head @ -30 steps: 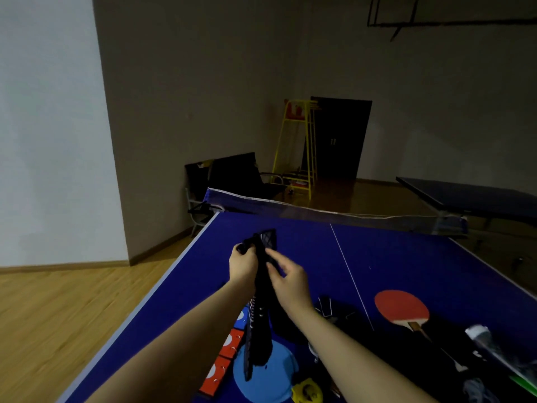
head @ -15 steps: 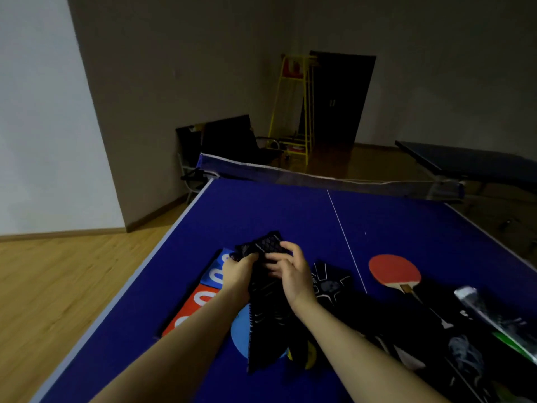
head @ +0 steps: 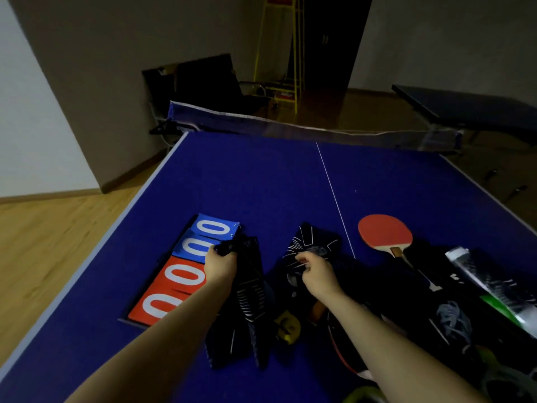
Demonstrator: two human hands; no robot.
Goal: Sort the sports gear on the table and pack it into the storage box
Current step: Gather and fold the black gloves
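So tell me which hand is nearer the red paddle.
Right. The right hand pinches dark patterned fabric just left of the red paddle; the left hand is farther left, beside the scoreboard.

yellow metal stand [head: 286, 53], dark cabinet [head: 328, 39], second table [head: 470, 107], wooden floor [head: 49, 228]

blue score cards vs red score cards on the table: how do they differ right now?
The blue cards lie farther from the person; the red cards lie nearer. The left hand overlaps the blue cards' near right corner, while the left forearm crosses the red cards' lower right part. Both pairs lie flat on the table, show white zeros and sit in one black-edged scoreboard.
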